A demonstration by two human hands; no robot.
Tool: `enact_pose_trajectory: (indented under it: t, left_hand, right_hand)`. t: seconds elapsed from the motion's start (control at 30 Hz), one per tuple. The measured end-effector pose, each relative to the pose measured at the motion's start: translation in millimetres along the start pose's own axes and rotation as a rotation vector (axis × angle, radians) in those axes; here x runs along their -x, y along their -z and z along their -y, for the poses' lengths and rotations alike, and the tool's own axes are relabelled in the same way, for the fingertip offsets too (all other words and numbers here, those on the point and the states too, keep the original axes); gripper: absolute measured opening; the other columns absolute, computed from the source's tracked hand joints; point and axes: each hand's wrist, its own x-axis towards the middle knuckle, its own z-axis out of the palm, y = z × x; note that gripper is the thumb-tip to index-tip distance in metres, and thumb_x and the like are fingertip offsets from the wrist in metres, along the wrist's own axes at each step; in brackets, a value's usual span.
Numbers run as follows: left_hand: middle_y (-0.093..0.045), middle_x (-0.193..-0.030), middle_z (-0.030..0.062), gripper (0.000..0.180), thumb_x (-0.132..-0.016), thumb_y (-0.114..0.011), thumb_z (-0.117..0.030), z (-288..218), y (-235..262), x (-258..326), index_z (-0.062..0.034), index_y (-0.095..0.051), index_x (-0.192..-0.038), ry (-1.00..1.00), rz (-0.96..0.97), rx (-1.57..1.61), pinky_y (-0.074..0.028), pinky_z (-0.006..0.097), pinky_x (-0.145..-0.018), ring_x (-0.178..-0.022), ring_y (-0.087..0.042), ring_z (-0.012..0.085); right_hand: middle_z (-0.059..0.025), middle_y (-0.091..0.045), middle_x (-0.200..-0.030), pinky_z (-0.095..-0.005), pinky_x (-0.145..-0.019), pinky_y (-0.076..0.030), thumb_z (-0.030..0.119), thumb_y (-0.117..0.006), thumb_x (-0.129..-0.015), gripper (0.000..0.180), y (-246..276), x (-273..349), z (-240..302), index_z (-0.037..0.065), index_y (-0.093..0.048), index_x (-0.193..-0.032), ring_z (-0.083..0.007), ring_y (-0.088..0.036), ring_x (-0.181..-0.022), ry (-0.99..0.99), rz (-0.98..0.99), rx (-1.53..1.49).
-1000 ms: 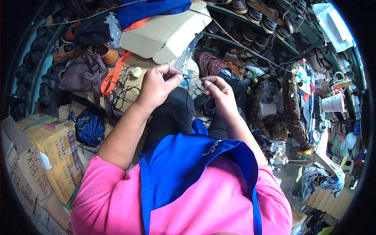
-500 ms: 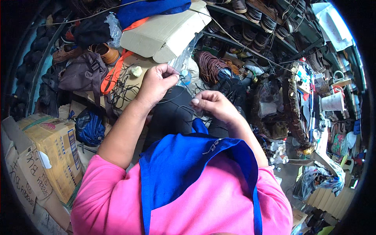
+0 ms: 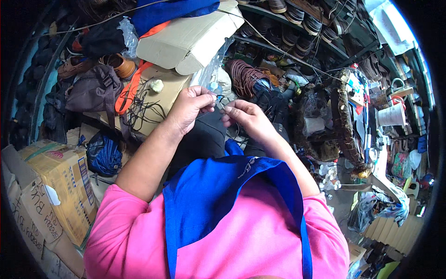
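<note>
Apron cloth, blue over my pink shirt, lies nearest me, and just past it my two hands meet close together above a dark item in my lap. My left hand has its fingers curled nearly closed, thumb and forefinger pinching a thin dark thread, while my right hand pinches the thread's other end the same way — fingertips of both hands almost touching. Beyond them lie a clear plastic bag, a coil of brown cord and, farther off, a pale cardboard box — shoes line the shelf behind.
</note>
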Motion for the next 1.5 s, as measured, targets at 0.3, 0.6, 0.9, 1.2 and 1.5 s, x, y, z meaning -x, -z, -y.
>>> enact_pose_trajectory:
  t: [0.3,0.6,0.9,1.2,1.5]
  left_hand:
    - [-0.061,-0.074,0.0029,0.004,-0.080,-0.061,-0.005,-0.8,-8.2,2.3,-0.0012,-0.061,-0.083,-0.131,0.100,-0.165,-0.045,0.022,-0.065,-0.066,-0.055,0.0087]
    - [-0.065,-0.083,0.0067,0.016,-0.081,-0.060,-0.004,-10.9,-13.3,9.2,0.0024,-0.063,-0.095,-0.124,0.106,-0.060,-0.047,0.025,-0.074,-0.075,-0.060,0.0111]
    - [-0.065,-0.085,0.0080,0.015,-0.080,-0.063,-0.004,-14.7,-12.2,9.4,0.0026,-0.064,-0.093,-0.145,0.111,-0.109,-0.047,0.025,-0.075,-0.078,-0.060,0.0117]
    - [-0.065,-0.083,0.0058,0.012,-0.079,-0.065,-0.003,-16.1,-11.3,8.9,0.0017,-0.063,-0.090,-0.152,0.092,-0.161,-0.046,0.025,-0.075,-0.077,-0.059,0.0103]
    - [-0.062,-0.076,0.0027,0.001,-0.081,-0.061,-0.002,-8.3,-13.7,3.2,-0.0018,-0.060,-0.080,-0.185,0.134,-0.119,-0.045,0.023,-0.071,-0.072,-0.056,0.0082]
  right_hand:
    - [-0.0030,-0.061,-0.075,-0.0237,-0.067,-0.045,0.015,-0.055,-0.088,0.012,-6.5,-8.4,-6.8,0.003,-0.059,-0.090,-0.0106,-0.057,-0.069,0.067,-0.016,-0.276]
    - [-0.0028,-0.060,-0.077,-0.0232,-0.064,-0.044,0.015,-0.059,-0.087,0.010,-4.5,-7.6,-7.1,0.006,-0.059,-0.088,-0.0107,-0.055,-0.068,0.022,0.070,-0.630]
    - [-0.0040,-0.060,-0.075,-0.0229,-0.063,-0.045,0.015,-0.059,-0.087,0.011,-6.1,-6.7,-5.0,0.005,-0.059,-0.089,-0.0111,-0.056,-0.067,0.040,0.068,-0.608]
    - [-0.0046,-0.060,-0.074,-0.0225,-0.060,-0.045,0.013,-0.059,-0.087,0.010,-9.7,-7.8,-5.1,0.003,-0.058,-0.090,-0.0116,-0.056,-0.065,0.060,0.017,-0.537]
    - [-0.0044,-0.059,-0.073,-0.0227,-0.060,-0.044,0.013,-0.059,-0.088,0.009,-13.0,-5.1,-2.8,0.004,-0.057,-0.089,-0.0114,-0.055,-0.064,0.093,-0.012,-0.530]
